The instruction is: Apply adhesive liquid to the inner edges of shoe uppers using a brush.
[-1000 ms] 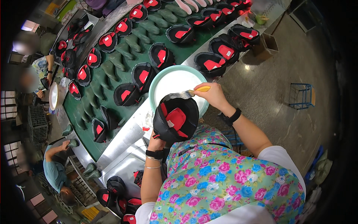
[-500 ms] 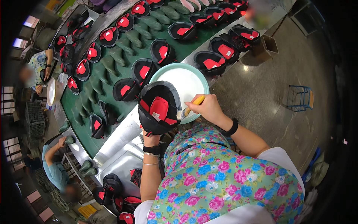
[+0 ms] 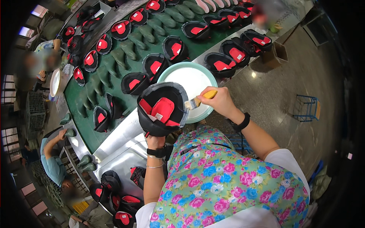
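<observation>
A black shoe upper [image 3: 156,124] with red lining and a grey band along its edge is held up in front of me. My left hand [image 3: 155,142] grips it from below, fingers mostly hidden under it. My right hand [image 3: 221,103] is closed around the yellow handle of a paintbrush [image 3: 193,103]. The pale bristles are at the right edge of the upper; whether they touch it I cannot tell. Behind both hands stands a teal-rimmed basin [image 3: 210,74] holding white liquid.
The green worktable [image 3: 85,131] bears rows of black-and-red uppers and dark green shoe lasts [image 3: 118,57]. More uppers [image 3: 111,180] lie lower left. A cardboard box [image 3: 275,57] and blue-framed stool [image 3: 307,108] stand right. Two co-workers are at the left, one in a blue shirt [image 3: 54,164].
The brush has moved up along the upper's right edge, and its handle has swung outward to the right. The upper has shifted slightly left, still in my left hand. The whole view has shifted slightly.
</observation>
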